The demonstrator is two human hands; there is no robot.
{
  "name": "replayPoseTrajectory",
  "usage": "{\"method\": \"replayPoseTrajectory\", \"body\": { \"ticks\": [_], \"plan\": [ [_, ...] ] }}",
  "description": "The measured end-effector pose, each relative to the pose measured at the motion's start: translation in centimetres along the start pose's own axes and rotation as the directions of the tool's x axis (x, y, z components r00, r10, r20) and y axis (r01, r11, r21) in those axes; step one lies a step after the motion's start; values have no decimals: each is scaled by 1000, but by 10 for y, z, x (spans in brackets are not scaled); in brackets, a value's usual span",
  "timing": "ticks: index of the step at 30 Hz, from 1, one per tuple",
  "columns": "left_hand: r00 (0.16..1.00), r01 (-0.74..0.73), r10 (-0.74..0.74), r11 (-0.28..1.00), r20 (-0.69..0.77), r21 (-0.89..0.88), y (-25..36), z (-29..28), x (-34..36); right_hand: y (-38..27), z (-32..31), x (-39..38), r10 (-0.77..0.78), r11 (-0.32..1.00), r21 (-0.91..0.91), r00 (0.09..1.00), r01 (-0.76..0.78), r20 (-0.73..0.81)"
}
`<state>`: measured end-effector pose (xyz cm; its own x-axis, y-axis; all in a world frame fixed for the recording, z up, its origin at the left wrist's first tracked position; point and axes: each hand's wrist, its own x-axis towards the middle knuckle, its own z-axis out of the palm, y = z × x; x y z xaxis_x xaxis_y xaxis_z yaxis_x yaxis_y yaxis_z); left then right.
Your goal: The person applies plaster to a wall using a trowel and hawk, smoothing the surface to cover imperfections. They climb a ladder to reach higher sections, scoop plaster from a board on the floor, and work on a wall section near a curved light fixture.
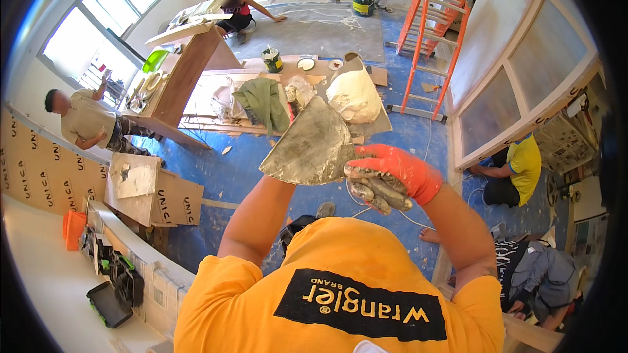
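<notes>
In front of my chest is a grey, plaster-smeared hawk (pixel 313 145), its broad face tilted up. My left forearm (pixel 256 217) reaches up beneath it, and the board hides the left hand that bears it. At the board's right edge is my right hand (pixel 396 176), in a red glove with grey, plaster-caked fingers. Those fingers are curled closed; what they grip, if anything, does not show. Just beyond the hawk, a heap of cream-white plaster (pixel 354 97) lies on a grey board on the floor. Next to it are a green cloth (pixel 263 101) and a crumpled plastic bag (pixel 301 90).
An orange stepladder (pixel 428 42) stands ahead to the right, near a framed partition (pixel 520 101). A wooden cabinet (pixel 180 82) and a cardboard-clad box (pixel 173 197) are left. Buckets (pixel 272 60) stand beyond the plaster. Several people work around me; one in yellow (pixel 523 170) crouches right.
</notes>
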<state>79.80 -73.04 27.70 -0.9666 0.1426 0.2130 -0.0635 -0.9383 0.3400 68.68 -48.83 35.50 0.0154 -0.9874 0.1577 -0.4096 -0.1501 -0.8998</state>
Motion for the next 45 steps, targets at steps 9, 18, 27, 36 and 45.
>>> {"method": "replayPoseTrajectory", "body": {
  "ticks": [9, 18, 27, 36, 45],
  "plan": [
    [937, 309, -242, 911, -252, 274, -24, 81, 53, -57, -33, -5, 489, 489, 708, 832, -509, 261],
    [997, -42, 74, 714, -16, 699, -50, -41, 74, -72, -66, -20, 520, 604, 668, 850, -436, 84],
    [989, 134, -143, 973, -35, -189, -49, -9, 99, -34, -40, -94, 276, 951, 175, 956, -256, -102],
    [947, 197, -163, 975, -277, 99, -42, -11, 92, 31, -17, -66, 141, 970, -169, 971, -174, -192],
    [960, 130, -110, 990, -256, 61, -45, -46, 108, 36, -35, -53, 70, 956, -269, 984, -114, -166]
  ]
}}
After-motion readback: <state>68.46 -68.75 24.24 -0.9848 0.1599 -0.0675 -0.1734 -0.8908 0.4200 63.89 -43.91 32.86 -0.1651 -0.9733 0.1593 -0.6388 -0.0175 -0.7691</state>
